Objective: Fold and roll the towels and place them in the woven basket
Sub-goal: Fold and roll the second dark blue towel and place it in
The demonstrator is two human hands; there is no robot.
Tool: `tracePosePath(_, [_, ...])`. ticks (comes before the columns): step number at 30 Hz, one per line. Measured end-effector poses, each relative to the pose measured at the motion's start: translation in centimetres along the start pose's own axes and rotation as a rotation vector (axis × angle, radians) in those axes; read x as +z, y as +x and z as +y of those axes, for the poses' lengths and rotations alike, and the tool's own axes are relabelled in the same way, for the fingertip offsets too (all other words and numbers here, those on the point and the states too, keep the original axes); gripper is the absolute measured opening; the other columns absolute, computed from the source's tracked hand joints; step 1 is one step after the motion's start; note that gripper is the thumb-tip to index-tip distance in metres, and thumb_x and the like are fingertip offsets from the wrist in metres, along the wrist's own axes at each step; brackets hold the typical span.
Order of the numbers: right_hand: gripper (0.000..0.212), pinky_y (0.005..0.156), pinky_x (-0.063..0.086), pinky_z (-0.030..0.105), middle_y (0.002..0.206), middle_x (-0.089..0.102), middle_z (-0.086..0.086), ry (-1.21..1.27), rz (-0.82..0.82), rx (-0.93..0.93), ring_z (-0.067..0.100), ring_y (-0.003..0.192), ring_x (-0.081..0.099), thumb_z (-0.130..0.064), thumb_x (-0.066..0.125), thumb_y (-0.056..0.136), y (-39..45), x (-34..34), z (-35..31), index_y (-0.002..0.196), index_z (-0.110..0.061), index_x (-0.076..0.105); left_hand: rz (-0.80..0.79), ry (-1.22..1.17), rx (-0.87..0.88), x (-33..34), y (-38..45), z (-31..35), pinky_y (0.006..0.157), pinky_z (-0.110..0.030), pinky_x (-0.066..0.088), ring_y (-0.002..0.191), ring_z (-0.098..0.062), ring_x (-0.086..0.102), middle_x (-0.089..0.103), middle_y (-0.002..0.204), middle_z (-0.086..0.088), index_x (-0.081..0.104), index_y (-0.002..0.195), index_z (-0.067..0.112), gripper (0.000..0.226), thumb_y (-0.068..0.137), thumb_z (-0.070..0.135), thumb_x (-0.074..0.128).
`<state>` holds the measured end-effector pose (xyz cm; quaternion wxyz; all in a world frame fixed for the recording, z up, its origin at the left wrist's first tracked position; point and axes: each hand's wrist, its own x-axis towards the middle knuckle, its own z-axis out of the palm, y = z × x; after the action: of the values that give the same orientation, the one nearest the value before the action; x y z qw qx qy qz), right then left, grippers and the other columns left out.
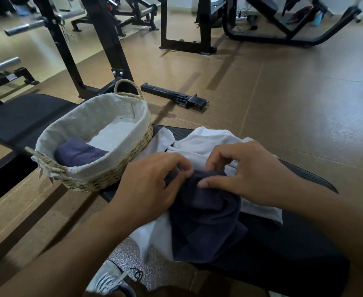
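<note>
A crumpled dark navy towel (206, 221) lies on top of a white towel (202, 142), both on a black padded bench (283, 254). My left hand (152, 183) pinches the navy towel's upper edge from the left. My right hand (242, 170) pinches the same edge from the right, thumb pressed on the cloth. To the left stands the woven basket (116, 170) with a pale cloth lining. A rolled navy towel (79, 153) lies inside it at the near end.
Black gym machine frames (103, 39) and steel bars stand behind the basket. A loose black metal part (176, 97) lies on the brown floor. A second black bench pad (21, 118) is at the left. My shoe (112, 279) is below the bench.
</note>
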<state>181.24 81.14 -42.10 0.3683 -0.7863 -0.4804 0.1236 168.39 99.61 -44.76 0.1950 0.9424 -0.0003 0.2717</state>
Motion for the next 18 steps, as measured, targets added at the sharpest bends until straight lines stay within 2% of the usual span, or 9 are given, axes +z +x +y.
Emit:
tracePosePath(2, [0.028,0.072,0.051,0.024,0.077,0.07,-0.008,0.006,-0.097,0.076,0.008,0.076,0.063,-0.049,0.086,0.069,0.1,0.0,0.2,0.074,-0.03,0.066,0.039,0.12,-0.055,-0.4,0.2,-0.6,0.058,-0.023,0.029,0.065,-0.005,0.037,0.036,0.06,0.02,0.066,0.088,0.026,0.015,0.091,0.038,0.058])
tracePosePath(3, [0.031,0.072,0.051,0.032,0.075,0.069,-0.004,0.038,-0.139,0.095,0.012,0.073,0.063,-0.05,0.086,0.068,0.2,-0.2,0.4,0.073,-0.027,0.065,0.066,0.161,-0.095,-0.6,0.3,-1.0,0.059,-0.023,0.027,0.065,-0.004,0.033,0.033,0.06,0.021,0.066,0.09,0.027,0.014,0.091,0.038,0.058])
tracePosePath(5, [0.038,0.068,0.049,0.044,0.069,0.065,0.005,0.113,-0.171,0.095,0.023,0.066,0.059,-0.05,0.086,0.067,0.4,-0.6,0.6,0.069,-0.021,0.061,0.102,0.206,-0.187,-1.2,0.7,-1.9,0.059,-0.027,0.028,0.064,-0.006,0.035,0.035,0.061,0.019,0.065,0.091,0.026,0.009,0.094,0.034,0.061])
tracePosePath(7, [0.05,0.062,0.046,0.046,0.066,0.058,0.014,0.16,-0.138,0.076,0.023,0.061,0.051,-0.052,0.085,0.068,0.6,-1.3,1.0,0.067,-0.012,0.055,0.112,0.219,-0.282,-1.7,1.0,-2.9,0.058,-0.029,0.029,0.065,-0.013,0.042,0.039,0.061,0.018,0.065,0.094,0.024,0.007,0.095,0.03,0.063])
tracePosePath(10, [0.058,0.054,0.041,0.032,0.058,0.052,0.006,0.208,-0.102,0.081,0.013,0.056,0.047,-0.056,0.082,0.065,0.8,-2.9,1.4,0.064,-0.008,0.05,0.144,0.238,-0.419,-2.4,1.2,-4.6,0.057,-0.032,0.034,0.066,-0.018,0.052,0.047,0.062,0.017,0.063,0.095,0.025,0.006,0.096,0.031,0.062])
tracePosePath(13, [0.049,0.046,0.032,0.016,0.054,0.044,-0.003,0.369,-0.1,0.128,0.007,0.051,0.038,-0.046,0.083,0.068,0.7,-5.0,1.8,0.058,-0.016,0.046,0.154,0.253,-0.524,-2.8,1.2,-5.8,0.067,-0.04,0.048,0.075,-0.025,0.061,0.053,0.064,0.016,0.062,0.092,0.028,0.008,0.097,0.034,0.059])
tracePosePath(16, [0.047,0.044,0.027,0.017,0.051,0.039,-0.006,0.421,-0.055,0.233,0.007,0.048,0.03,-0.044,0.083,0.074,0.6,-5.7,2.1,0.056,-0.021,0.046,0.174,0.189,-0.558,-2.3,1.2,-6.1,0.063,-0.035,0.046,0.071,-0.022,0.063,0.056,0.061,0.013,0.064,0.089,0.027,0.007,0.094,0.032,0.065])
tracePosePath(18, [0.047,0.046,0.03,0.02,0.053,0.045,-0.003,0.348,-0.009,0.33,0.009,0.05,0.035,-0.049,0.076,0.074,0.8,-4.6,2.4,0.061,-0.014,0.049,0.205,0.047,-0.58,-1.9,1.2,-5.7,0.058,-0.025,0.042,0.061,-0.007,0.059,0.058,0.058,0.009,0.067,0.089,0.028,0.008,0.089,0.031,0.074])
